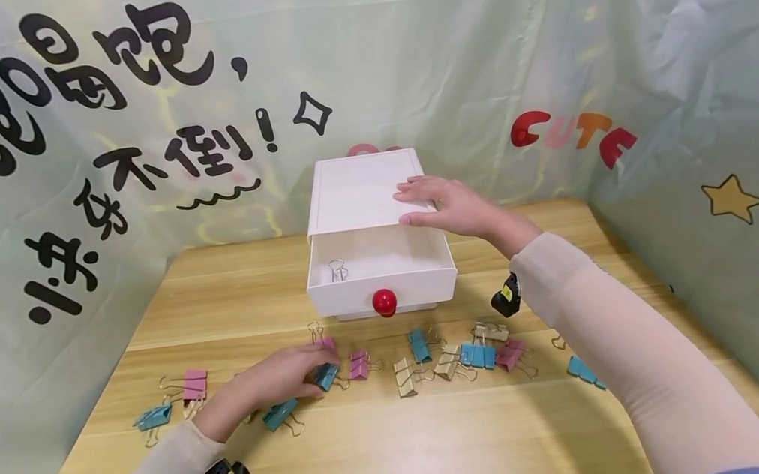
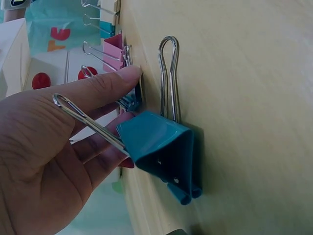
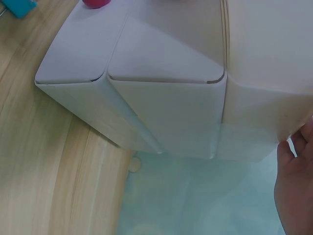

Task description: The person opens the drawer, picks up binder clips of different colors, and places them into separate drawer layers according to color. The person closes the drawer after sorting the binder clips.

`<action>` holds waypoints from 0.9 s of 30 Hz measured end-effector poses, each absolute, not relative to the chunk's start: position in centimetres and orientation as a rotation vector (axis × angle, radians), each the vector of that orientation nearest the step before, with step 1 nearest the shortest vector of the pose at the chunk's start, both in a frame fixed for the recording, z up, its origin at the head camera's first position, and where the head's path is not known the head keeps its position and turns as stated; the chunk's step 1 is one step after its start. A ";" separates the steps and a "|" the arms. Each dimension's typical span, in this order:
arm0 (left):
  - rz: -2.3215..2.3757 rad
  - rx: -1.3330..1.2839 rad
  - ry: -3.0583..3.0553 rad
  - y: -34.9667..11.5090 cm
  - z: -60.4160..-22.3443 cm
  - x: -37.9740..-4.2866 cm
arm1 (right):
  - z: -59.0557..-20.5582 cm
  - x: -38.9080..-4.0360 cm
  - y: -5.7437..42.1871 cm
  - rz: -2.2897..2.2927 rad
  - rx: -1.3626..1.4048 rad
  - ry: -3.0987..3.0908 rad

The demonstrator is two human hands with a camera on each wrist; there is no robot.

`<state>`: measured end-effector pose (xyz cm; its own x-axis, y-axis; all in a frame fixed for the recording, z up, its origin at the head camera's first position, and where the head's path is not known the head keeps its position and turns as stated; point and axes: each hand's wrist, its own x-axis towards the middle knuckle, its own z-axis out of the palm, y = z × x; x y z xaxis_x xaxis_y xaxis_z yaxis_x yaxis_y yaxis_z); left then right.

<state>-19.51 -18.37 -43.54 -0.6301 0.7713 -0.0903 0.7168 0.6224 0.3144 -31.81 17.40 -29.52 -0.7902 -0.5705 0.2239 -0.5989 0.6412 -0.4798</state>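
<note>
My left hand [image 1: 288, 375] pinches a blue binder clip [image 1: 327, 375] between thumb and fingers, low over the table; in the left wrist view much of this clip [image 2: 131, 101] is hidden behind the thumb. Close by the same hand lies another blue binder clip [image 2: 159, 142], its wire handles spread. A pink binder clip [image 1: 324, 343] shows just beyond the fingertips. With straight fingers, my right hand [image 1: 447, 205] rests on the top of a white drawer box [image 1: 355, 194]. Its drawer [image 1: 344, 294] with a red knob [image 1: 384, 302] is pulled out, and a clip's wire handles [image 1: 338, 271] show inside at the left.
Pink, blue and cream binder clips lie scattered in front of the box, among them a cream clip [image 1: 405, 378] and a blue clip [image 1: 478, 355] in a cluster right of centre. More clips, such as a pink one [image 1: 195, 385], lie at left. A printed cloth [image 1: 405, 61] hangs behind the wooden table.
</note>
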 end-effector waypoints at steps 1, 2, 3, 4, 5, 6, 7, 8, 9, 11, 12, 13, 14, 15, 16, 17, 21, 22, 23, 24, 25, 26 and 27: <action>0.366 1.224 2.634 -18.4 -43.6 -19.5 | -29.6 -31.8 17.4 0.846 1.002 -2.796; 0.361 1.231 2.639 -18.5 -43.7 -19.5 | -29.6 -31.8 17.4 0.846 1.005 -2.793; 0.356 1.238 2.644 -18.5 -43.8 -19.5 | -29.6 -31.8 17.4 0.842 1.006 -2.792; 0.351 1.250 2.648 -18.6 -43.8 -19.4 | -29.7 -31.8 17.4 0.841 1.006 -2.791; 0.346 1.264 2.655 -18.7 -43.9 -19.4 | -29.7 -31.8 17.4 0.838 1.004 -2.792; 0.345 1.273 2.662 -18.8 -43.9 -19.4 | -29.7 -31.8 17.4 0.834 1.000 -2.794; 0.349 1.286 2.668 -19.0 -43.9 -19.3 | -29.8 -31.9 17.4 0.830 0.997 -2.796; 0.352 1.295 2.674 -19.1 -43.8 -19.3 | -29.8 -31.9 17.4 0.827 0.993 -2.798; 0.357 1.295 2.680 -19.2 -43.6 -19.2 | -29.8 -32.0 17.4 0.825 0.991 -2.799; 0.371 1.290 2.694 -19.4 -43.2 -19.1 | -29.9 -32.0 17.4 0.826 0.987 -2.800; 0.380 1.279 2.700 -19.5 -43.0 -19.0 | -29.9 -32.0 17.4 0.826 0.986 -2.801; 0.388 1.269 2.707 -19.6 -42.8 -19.0 | -29.8 -32.0 17.4 0.827 0.987 -2.800; 0.394 1.250 2.714 -19.7 -42.5 -18.9 | -29.8 -31.9 17.4 0.830 0.988 -2.799; 0.403 1.234 2.722 -19.8 -42.3 -18.8 | -29.8 -31.9 17.4 0.832 0.989 -2.798; 0.410 1.222 2.732 -19.9 -42.1 -18.7 | -29.8 -31.9 17.3 0.835 0.988 -2.798; 0.415 1.210 2.741 -19.9 -41.9 -18.7 | -29.7 -31.9 17.3 0.835 0.989 -2.799; 0.465 1.173 2.767 -20.2 -41.1 -18.6 | -29.7 -31.9 17.3 0.835 0.996 -2.797; 0.474 1.169 2.773 -20.3 -40.9 -18.6 | -29.7 -31.8 17.3 0.834 0.997 -2.797; 0.488 1.164 2.778 -20.4 -40.7 -18.6 | -29.7 -31.8 17.3 0.833 0.999 -2.798; 0.499 1.161 2.784 -20.5 -40.5 -18.6 | -29.6 -31.8 17.3 0.834 0.998 -2.799; 0.502 1.158 2.796 -20.6 -40.3 -18.6 | -29.6 -31.8 17.3 0.833 0.996 -2.800; 0.502 1.158 2.813 -20.7 -40.1 -18.6 | -29.6 -31.8 17.3 0.833 0.994 -2.802; 0.506 1.162 2.828 -20.8 -39.9 -18.7 | -29.6 -31.8 17.3 0.832 0.992 -2.803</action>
<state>-18.68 -20.81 -39.90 -0.7182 0.6908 0.0836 0.6769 0.6659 0.3137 -31.80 17.34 -29.64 -0.7922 -0.5684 0.2221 -0.5975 0.6485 -0.4717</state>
